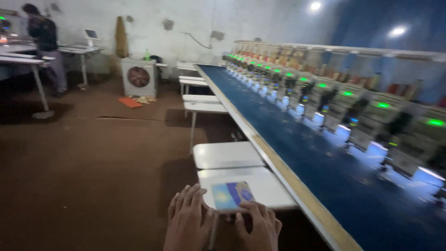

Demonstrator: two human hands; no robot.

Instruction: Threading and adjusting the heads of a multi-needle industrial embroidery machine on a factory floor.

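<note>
Surveying: a dim workshop with a brown floor (pixel 93 176) and pale, stained back wall (pixel 176 23).
Machine: a long multi-head embroidery machine (pixel 353 102) runs from the right foreground toward the far wall; green lamps glow along its row of heads, blurred in this view.
Cloth: dark blue fabric (pixel 325 176) lies stretched flat under the heads, edged by a pale wooden rail.
Counter: a small white counter (pixel 274 190) stands against that rail at the near end; more white tops of the same kind line up beside the rail farther back.
Background: a box fan (pixel 138 77) stands near the wall, with an orange scrap on the floor in front of it; a person (pixel 44 42) stands at grey desks far left, well apart.
Left hand (pixel 188 223): flat, fingers spread, lying at the counter's near edge, fingertips just beside the card's left side; it holds nothing that I can make out.
Right hand (pixel 260 225): fingers bent, tips touching the card's near edge; whether it pinches the card, cannot tell.
Card (pixel 231 195): a small flat card, blue and yellow print, lying on the counter's near left part, between both hands' fingertips.
</note>
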